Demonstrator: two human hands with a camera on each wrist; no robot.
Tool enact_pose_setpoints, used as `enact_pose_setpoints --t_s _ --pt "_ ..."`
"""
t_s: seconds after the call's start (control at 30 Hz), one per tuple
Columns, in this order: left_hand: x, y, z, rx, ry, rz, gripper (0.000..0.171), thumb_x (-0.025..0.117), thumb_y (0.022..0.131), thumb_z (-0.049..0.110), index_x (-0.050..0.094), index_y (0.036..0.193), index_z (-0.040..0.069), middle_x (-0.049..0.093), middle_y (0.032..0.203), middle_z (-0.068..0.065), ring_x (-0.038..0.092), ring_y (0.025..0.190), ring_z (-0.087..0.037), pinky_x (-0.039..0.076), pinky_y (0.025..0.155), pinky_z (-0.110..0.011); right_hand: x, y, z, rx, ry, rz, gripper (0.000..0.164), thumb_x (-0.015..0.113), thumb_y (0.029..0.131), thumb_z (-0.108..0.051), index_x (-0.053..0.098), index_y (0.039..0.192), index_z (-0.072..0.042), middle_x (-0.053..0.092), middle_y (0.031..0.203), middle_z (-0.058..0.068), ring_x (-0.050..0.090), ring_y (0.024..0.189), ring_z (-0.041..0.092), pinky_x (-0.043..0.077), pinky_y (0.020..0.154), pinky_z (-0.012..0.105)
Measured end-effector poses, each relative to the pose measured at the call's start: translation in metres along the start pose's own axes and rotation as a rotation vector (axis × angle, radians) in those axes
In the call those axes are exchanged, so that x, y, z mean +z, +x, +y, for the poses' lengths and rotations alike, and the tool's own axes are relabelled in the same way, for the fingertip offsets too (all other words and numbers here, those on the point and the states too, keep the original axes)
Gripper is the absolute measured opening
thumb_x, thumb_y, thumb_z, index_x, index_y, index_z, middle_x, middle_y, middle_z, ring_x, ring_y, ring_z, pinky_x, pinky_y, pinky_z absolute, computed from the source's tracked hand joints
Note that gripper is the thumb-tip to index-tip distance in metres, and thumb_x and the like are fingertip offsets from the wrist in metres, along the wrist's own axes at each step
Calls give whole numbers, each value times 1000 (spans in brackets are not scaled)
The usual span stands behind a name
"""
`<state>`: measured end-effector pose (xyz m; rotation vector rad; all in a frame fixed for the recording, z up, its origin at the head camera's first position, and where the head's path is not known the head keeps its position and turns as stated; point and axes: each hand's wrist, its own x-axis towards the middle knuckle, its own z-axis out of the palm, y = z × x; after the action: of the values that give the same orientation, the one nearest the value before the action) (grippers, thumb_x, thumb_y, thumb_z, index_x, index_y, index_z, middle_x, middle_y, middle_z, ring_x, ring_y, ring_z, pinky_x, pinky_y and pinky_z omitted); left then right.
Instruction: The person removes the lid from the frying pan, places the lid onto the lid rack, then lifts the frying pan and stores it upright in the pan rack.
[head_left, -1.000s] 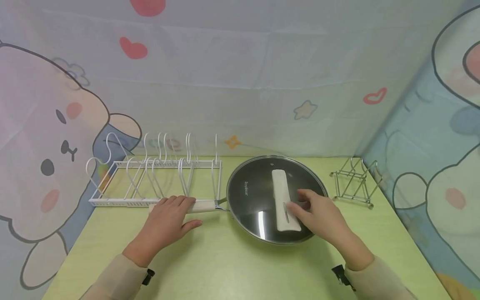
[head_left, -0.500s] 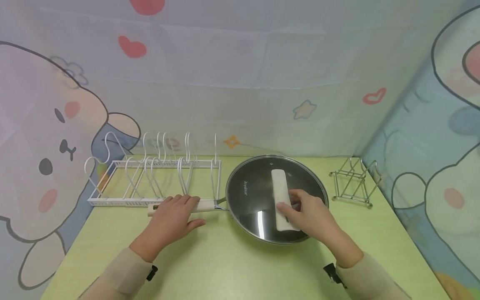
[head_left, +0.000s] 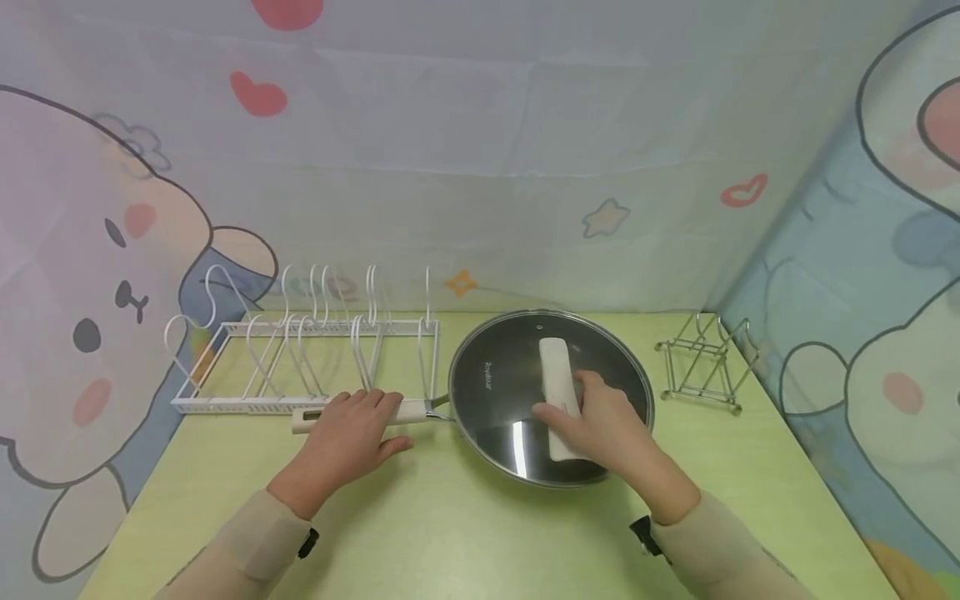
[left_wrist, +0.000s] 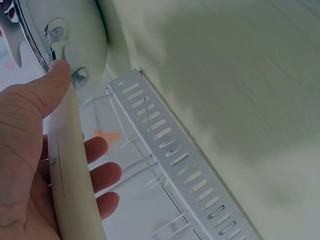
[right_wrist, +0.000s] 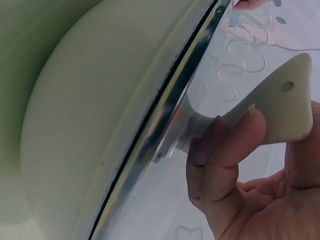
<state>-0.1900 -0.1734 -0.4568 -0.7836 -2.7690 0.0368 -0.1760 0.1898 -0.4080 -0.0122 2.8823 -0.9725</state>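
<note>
A deep cream frying pan (right_wrist: pixel 65 120) with a long cream handle (head_left: pixel 408 412) sits on the table, covered by a glass lid (head_left: pixel 502 358) with a steel rim. My left hand (head_left: pixel 352 433) lies over the pan's handle. In the left wrist view its fingertips (left_wrist: pixel 106 179) curl round the far side, and the thumb lies near the handle's metal joint (left_wrist: pixel 57 37). My right hand (head_left: pixel 607 421) grips the lid's upright cream knob (head_left: pixel 557 375). In the right wrist view the fingers curl in under that knob, close to its stem. The lid rests on the pan's rim.
Along the back left stands a white wire rack (head_left: pixel 300 333) with several upright loops, its front rail just behind the pan's handle. A small chrome wire rack (head_left: pixel 705 362) stands to the right of the pan. A printed cloth (head_left: pixel 450 125) hangs behind the green table (head_left: pixel 465 542).
My right hand has moved left onto the lid's knob and closed its fingers round it. The left hand has stayed on the pan's handle with only a slight shift. Pan and lid stay put.
</note>
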Motion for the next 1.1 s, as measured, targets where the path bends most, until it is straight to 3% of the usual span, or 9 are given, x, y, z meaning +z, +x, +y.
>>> enact_pose_setpoints --t_s 0.13,0.5,0.73,0.97,1.1 --pt "3 1 0 2 15 6 65 79 93 56 65 132 6 75 113 -11 73 99 -30 60 87 -50 5 6 -8 53 -19 7 106 74 90 -67 33 159 3 73 105 16 73 84 22 60 70 38" --pt "11 2 0 18 53 55 63 81 90 57 65 125 7 74 102 -7 72 89 -26 58 79 -45 11 17 -21 68 -51 -5 98 73 93 -61 32 151 6 67 91 15 70 69 22 56 57 34" --pt "10 3 1 3 58 21 62 79 92 57 64 125 6 74 103 -7 72 90 -27 58 80 -45 13 24 -24 102 -63 -14 100 74 89 -69 36 143 5 66 92 16 70 70 24 55 54 34" --pt "13 10 2 -4 104 -10 56 76 92 61 59 99 9 55 74 0 53 63 -21 47 60 -34 14 27 -25 117 -101 -10 90 75 91 -64 39 137 5 65 92 17 69 70 26 54 54 34" --pt "15 14 3 -18 102 -19 56 78 91 60 55 90 9 48 67 0 45 56 -19 43 53 -33 14 26 -26 127 -102 -24 86 73 94 -58 37 139 5 64 92 17 69 69 25 55 55 34"
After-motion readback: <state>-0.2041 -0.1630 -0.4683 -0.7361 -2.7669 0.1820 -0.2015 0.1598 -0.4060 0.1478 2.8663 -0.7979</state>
